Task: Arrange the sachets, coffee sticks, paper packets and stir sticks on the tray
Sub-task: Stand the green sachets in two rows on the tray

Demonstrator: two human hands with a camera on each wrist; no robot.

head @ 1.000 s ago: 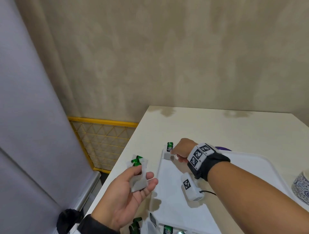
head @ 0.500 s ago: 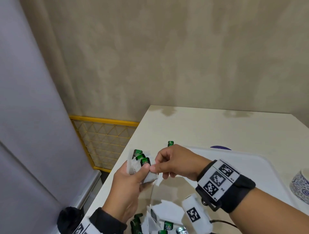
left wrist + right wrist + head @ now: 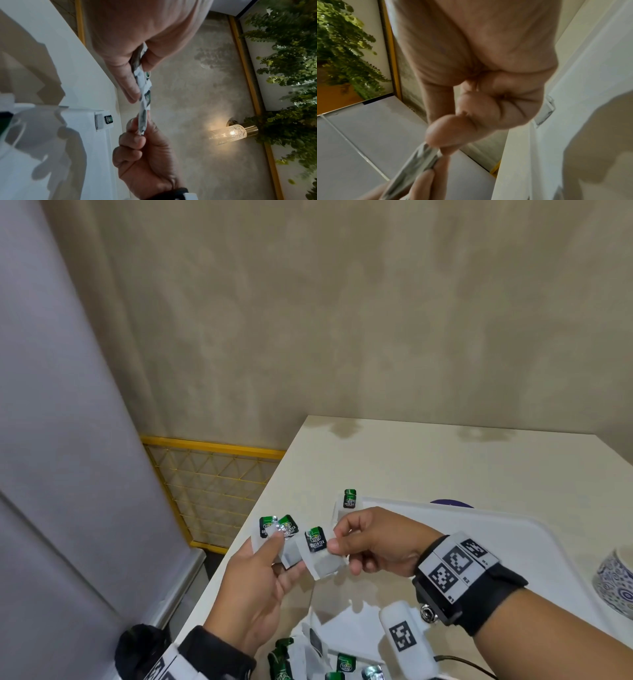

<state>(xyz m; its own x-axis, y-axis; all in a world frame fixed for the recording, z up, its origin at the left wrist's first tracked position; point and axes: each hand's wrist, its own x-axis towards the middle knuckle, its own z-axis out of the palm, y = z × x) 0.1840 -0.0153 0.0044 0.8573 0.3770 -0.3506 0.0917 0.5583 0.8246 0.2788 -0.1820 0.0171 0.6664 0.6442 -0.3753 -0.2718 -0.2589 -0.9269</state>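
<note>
My left hand [image 3: 270, 556] holds a small fan of white tea sachets with green labels [image 3: 278, 529] above the table's left edge. My right hand [image 3: 337, 542] pinches one sachet [image 3: 318, 549] of that fan between thumb and forefinger. In the left wrist view the stack [image 3: 144, 97] shows edge-on between both hands. In the right wrist view the sachets [image 3: 418, 158] are blurred at the fingertips. One sachet [image 3: 348, 503] lies at the far left corner of the white tray [image 3: 513, 529]. Several more sachets [image 3: 318, 659] lie at the tray's near left.
A blue-patterned cup [image 3: 616, 580] stands at the right edge. A purple object [image 3: 450, 503] peeks out behind the tray. The cream table [image 3: 445, 460] ends at a beige wall, with a yellow grid panel [image 3: 212, 484] on the floor to the left.
My right hand left the sachet at the tray's far corner and came back to the left hand. It now pinches one sachet of the fan, drawn out to the right.
</note>
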